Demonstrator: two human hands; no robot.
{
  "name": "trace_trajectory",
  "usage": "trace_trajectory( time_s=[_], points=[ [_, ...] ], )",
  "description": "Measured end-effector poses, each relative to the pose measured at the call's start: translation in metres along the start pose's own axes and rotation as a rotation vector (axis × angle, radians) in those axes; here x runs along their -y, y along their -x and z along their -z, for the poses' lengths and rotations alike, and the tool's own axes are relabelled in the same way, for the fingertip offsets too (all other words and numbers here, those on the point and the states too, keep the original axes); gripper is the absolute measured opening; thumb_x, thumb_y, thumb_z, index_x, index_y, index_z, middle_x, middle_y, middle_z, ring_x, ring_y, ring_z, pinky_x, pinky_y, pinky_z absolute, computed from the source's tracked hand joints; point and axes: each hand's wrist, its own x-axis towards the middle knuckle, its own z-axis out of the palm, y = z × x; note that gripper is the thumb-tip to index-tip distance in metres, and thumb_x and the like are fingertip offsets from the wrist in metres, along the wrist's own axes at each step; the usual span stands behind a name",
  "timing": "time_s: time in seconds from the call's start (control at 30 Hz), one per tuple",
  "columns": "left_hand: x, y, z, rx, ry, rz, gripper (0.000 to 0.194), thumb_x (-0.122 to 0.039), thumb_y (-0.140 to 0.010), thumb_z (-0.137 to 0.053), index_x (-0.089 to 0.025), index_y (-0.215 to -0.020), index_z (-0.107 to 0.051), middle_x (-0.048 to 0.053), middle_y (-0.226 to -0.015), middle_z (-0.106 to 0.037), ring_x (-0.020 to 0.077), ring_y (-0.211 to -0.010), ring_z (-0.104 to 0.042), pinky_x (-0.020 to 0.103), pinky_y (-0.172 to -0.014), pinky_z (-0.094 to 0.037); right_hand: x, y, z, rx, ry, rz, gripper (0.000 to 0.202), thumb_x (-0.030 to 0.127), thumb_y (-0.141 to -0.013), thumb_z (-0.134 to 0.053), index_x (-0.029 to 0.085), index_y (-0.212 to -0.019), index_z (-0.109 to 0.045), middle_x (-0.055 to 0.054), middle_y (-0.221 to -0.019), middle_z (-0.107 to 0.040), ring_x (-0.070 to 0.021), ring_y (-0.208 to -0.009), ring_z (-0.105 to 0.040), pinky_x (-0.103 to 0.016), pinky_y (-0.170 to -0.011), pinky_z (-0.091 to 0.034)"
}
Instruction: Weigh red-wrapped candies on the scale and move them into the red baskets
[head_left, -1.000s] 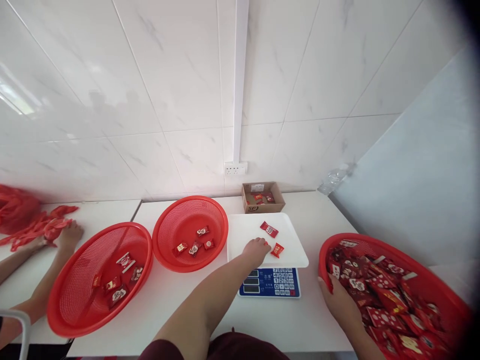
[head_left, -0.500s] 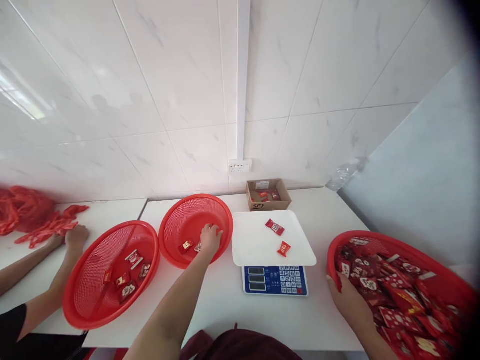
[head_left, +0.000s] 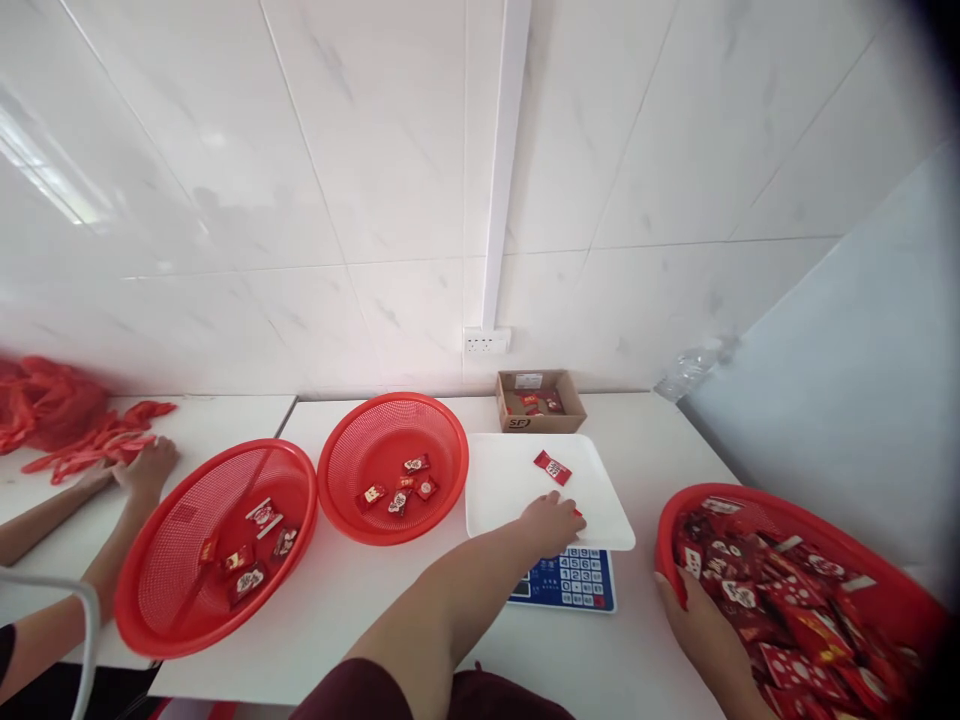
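My left hand (head_left: pixel 553 522) reaches over the white scale tray (head_left: pixel 499 480), its fingers closed around a small red wrapped candy that is mostly hidden. Another red wrapped candy (head_left: pixel 553 467) lies farther back on the tray. Under my forearm shows the blue keypad of the scale (head_left: pixel 577 580). With my right hand (head_left: pixel 705 625) I grip the left rim of a large red basket (head_left: pixel 686 500), thumb inside. It is heaped with red wrapped sweets (head_left: pixel 799 590). Left of the scale, a round red basket (head_left: pixel 356 435) holds several wrapped candies (head_left: pixel 397 500).
Farther left, a tilted red basket (head_left: pixel 161 540) contains several candies. A co-worker's hands (head_left: pixel 142 465) touch red plastic bags (head_left: pixel 60 410). A small cardboard box (head_left: pixel 517 420) with candies stands behind the scale. Crumpled clear plastic (head_left: pixel 686 370) lies in the corner by the wall.
My left hand has left the middle basket, where several candies now lie, and moved right onto the candy at the tray's front. My right hand keeps its hold on the rim.
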Motion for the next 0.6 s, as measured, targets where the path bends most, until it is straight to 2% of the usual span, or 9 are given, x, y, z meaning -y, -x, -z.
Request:
trace_trajectory(
  time_s=[0.1, 0.2, 0.33, 0.47, 0.53, 0.6],
  points=[
    [0.009, 0.003, 0.004, -0.024, 0.016, 0.054, 0.023, -0.011, -0.078, -0.047, -0.018, -0.095, -0.061, 0.010, -0.104, -0.060, 0.0232, -0.100, -0.052, 0.033, -0.076, -0.046, 0.000, -0.001, 0.001, 0.058, 0.013, 0.013, 0.063, 0.047, -0.081, -0.023, 0.005, -0.121, -0.047, -0.022, -0.123, -0.054, -0.0333, -0.110, -0.054, -0.044, -0.092, -0.041],
    [0.029, 0.024, 0.011, -0.129, 0.042, 0.170, 0.024, -0.007, -0.076, -0.047, -0.019, -0.094, -0.060, 0.008, -0.100, -0.061, 0.0199, -0.096, -0.052, 0.030, -0.077, -0.046, 0.001, -0.002, 0.003, 0.030, 0.021, 0.037, 0.063, 0.046, -0.081, -0.022, 0.007, -0.124, -0.045, -0.021, -0.118, -0.057, -0.0332, -0.109, -0.054, -0.044, -0.093, -0.041],
    [0.072, 0.076, 0.024, -0.338, 0.059, 0.425, 0.030, -0.011, -0.086, -0.033, -0.019, -0.105, -0.056, 0.007, -0.108, -0.058, 0.0170, -0.101, -0.050, 0.029, -0.087, -0.042, 0.005, 0.000, 0.005, 0.040, 0.011, 0.009, 0.064, 0.048, -0.081, -0.022, 0.007, -0.123, -0.047, -0.022, -0.117, -0.057, -0.0341, -0.109, -0.054, -0.044, -0.094, -0.039],
    [0.109, 0.128, 0.030, -0.423, 0.065, 0.609, 0.033, -0.015, -0.089, -0.028, -0.018, -0.105, -0.056, 0.010, -0.108, -0.059, 0.0199, -0.103, -0.052, 0.034, -0.090, -0.040, 0.009, 0.001, 0.007, 0.066, 0.040, -0.029, 0.067, 0.049, -0.081, -0.021, 0.004, -0.123, -0.046, -0.025, -0.118, -0.055, -0.0362, -0.107, -0.054, -0.046, -0.091, -0.041],
    [0.116, 0.136, 0.030, -0.426, 0.067, 0.624, 0.031, -0.017, -0.088, -0.031, -0.017, -0.106, -0.057, 0.013, -0.111, -0.058, 0.0241, -0.111, -0.048, 0.041, -0.096, -0.035, 0.011, 0.002, 0.008, 0.066, 0.065, 0.003, 0.066, 0.047, -0.082, -0.020, 0.002, -0.123, -0.045, -0.026, -0.119, -0.055, -0.0357, -0.107, -0.055, -0.045, -0.090, -0.042],
    [0.111, 0.126, 0.028, -0.409, 0.072, 0.572, 0.031, -0.019, -0.088, -0.032, -0.016, -0.109, -0.056, 0.014, -0.117, -0.056, 0.0264, -0.120, -0.042, 0.044, -0.102, -0.028, 0.012, 0.003, 0.009, 0.077, 0.082, 0.018, 0.064, 0.045, -0.082, -0.020, 0.002, -0.123, -0.045, -0.026, -0.121, -0.054, -0.0349, -0.108, -0.054, -0.044, -0.090, -0.042]
  ],
)
